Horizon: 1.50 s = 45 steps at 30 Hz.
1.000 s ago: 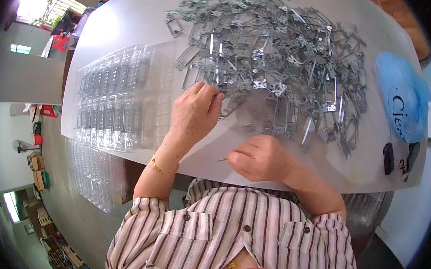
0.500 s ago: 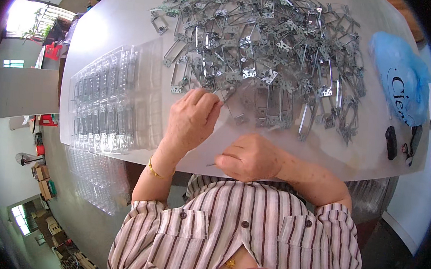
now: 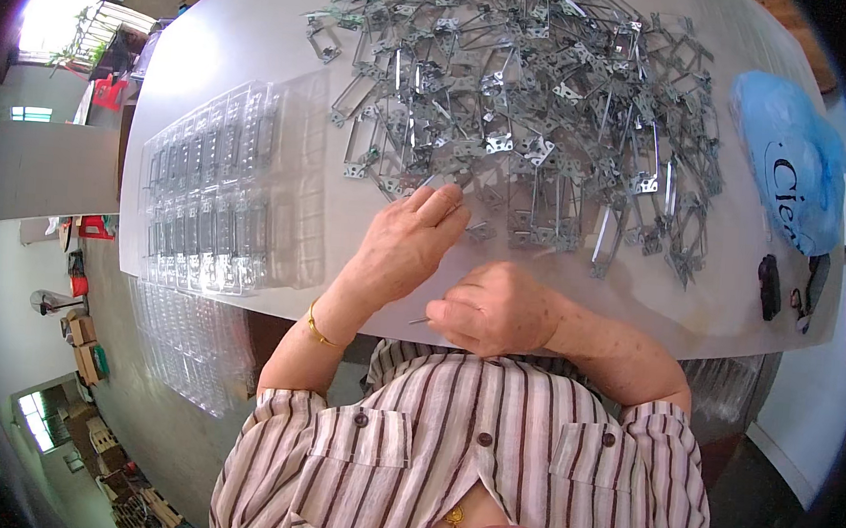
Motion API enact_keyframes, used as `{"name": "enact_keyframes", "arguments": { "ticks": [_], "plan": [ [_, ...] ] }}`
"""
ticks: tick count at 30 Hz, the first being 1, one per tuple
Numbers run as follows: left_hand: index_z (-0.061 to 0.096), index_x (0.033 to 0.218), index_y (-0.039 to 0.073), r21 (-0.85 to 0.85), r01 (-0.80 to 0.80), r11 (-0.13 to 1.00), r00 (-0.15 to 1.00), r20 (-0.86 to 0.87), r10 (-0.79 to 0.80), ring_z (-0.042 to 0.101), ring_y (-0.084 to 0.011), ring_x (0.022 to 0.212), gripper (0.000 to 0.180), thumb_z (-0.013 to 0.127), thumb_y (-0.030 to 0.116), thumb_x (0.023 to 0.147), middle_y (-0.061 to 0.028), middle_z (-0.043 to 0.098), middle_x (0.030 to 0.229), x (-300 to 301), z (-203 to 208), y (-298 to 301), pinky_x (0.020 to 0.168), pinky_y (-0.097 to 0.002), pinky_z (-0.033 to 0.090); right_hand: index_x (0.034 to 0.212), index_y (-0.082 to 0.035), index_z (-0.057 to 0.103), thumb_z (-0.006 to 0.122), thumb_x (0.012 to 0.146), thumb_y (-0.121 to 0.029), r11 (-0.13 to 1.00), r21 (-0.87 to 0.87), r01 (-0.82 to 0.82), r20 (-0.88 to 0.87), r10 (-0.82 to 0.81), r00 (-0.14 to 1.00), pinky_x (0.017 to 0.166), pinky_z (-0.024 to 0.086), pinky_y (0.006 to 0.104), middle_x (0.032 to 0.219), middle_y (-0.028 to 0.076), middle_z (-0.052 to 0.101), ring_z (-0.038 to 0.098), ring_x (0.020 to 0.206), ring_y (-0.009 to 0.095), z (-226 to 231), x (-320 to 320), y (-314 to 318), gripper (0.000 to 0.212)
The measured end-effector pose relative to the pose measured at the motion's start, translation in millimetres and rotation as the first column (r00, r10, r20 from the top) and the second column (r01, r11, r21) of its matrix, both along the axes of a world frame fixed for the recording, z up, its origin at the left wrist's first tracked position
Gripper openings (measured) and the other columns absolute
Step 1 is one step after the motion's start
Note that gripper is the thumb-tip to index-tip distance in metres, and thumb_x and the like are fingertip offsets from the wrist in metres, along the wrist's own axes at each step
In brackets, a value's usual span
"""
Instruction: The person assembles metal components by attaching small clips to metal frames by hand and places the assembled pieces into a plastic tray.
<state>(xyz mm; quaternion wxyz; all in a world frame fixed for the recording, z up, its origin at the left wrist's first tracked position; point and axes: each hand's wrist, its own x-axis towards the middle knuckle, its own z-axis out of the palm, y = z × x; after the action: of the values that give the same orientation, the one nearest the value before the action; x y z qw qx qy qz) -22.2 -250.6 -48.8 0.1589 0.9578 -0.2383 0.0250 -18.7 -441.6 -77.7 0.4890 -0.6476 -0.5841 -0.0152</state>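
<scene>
A large heap of shiny metal wire-frame brackets point(image 3: 543, 86) covers the far middle of the table. At the heap's near edge is my left hand point(image 3: 410, 243), its fingers drawn together among the closest brackets; its fingertips partly hide whatever is between them. Closer to my body, my right hand point(image 3: 500, 309) is closed in a fist just above the table edge. From its thumb side pokes the grey tip of a thin metal piece point(image 3: 419, 321); the rest is hidden inside the fist.
Clear plastic blister trays point(image 3: 212, 190) with brackets in their slots lie on the left of the white table point(image 3: 361, 309). More clear trays point(image 3: 192, 346) stand below its left edge. At the right are a blue plastic bag point(image 3: 793, 162) and a small black object point(image 3: 768, 286).
My left hand has moved a little to the right and slightly nearer along the heap's edge. My right hand stays in place with the thin piece. The view has shifted slightly.
</scene>
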Motion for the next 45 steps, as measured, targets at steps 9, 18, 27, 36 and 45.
{"name": "enact_keyframes", "arguments": {
  "ticks": [9,18,27,36,45],
  "plan": [
    [0.065,0.111,0.006,0.025,0.119,0.993,0.991,-0.059,-0.117,0.06,-0.0284,0.108,0.04,0.064,0.002,0.072,-0.0096,0.058,0.123,1.0,0.3,3.7,0.086,-0.0403,0.053,0.085,-0.008,0.06,0.068,0.079,-0.012,0.999,-0.029,0.013,0.016,-0.013,1.0,0.05,0.046,0.0385,0.063,0.004,0.056,0.058,0.053,0.026,5.5,0.5,-2.9,0.012],
    [0.065,0.11,0.007,-0.003,0.143,0.99,0.989,-0.041,-0.143,0.06,-0.0282,0.11,0.036,0.065,0.006,0.075,-0.01,0.058,0.12,-5.6,9.2,5.2,0.081,-0.0379,0.055,0.09,-0.007,0.061,0.069,0.08,-0.012,0.999,-0.019,0.03,0.032,-0.03,0.999,0.051,0.047,0.038,0.064,0.004,0.055,0.058,0.055,0.026,7.4,2.2,-3.7,0.014],
    [0.066,0.11,0.008,-0.038,0.081,0.996,0.979,0.193,-0.072,0.061,-0.028,0.11,0.034,0.066,0.005,0.076,-0.0085,0.058,0.118,0.8,13.7,11.0,0.076,-0.0375,0.057,0.099,-0.008,0.063,0.073,0.084,-0.006,0.959,0.185,0.215,-0.066,-0.206,0.976,0.061,0.053,0.0357,0.086,0.008,0.066,0.065,0.068,0.025,22.6,19.9,-10.0,0.018],
    [0.07,0.104,0.003,-0.128,0.215,0.968,0.871,0.474,-0.131,0.065,-0.031,0.103,0.029,0.069,0.007,0.076,-0.0132,0.06,0.113,13.3,23.5,3.4,0.075,-0.0361,0.059,0.103,-0.004,0.066,0.069,0.088,0.002,0.786,0.195,0.586,-0.199,-0.554,0.809,0.085,0.052,0.0343,0.117,0.017,0.064,0.065,0.097,0.025,35.3,44.4,-19.0,0.017],
    [0.066,0.111,0.0,-0.219,0.307,0.926,0.851,0.498,-0.164,0.063,-0.0338,0.107,0.034,0.067,0.013,0.08,-0.0169,0.059,0.117,28.6,16.7,2.2,0.086,-0.0405,0.057,0.111,0.0,0.06,0.057,0.1,0.001,0.797,0.11,0.594,-0.369,-0.522,0.769,0.082,0.052,0.0279,0.108,0.013,0.066,0.064,0.095,0.017,17.7,41.5,-23.2,0.012]
  ]
}}
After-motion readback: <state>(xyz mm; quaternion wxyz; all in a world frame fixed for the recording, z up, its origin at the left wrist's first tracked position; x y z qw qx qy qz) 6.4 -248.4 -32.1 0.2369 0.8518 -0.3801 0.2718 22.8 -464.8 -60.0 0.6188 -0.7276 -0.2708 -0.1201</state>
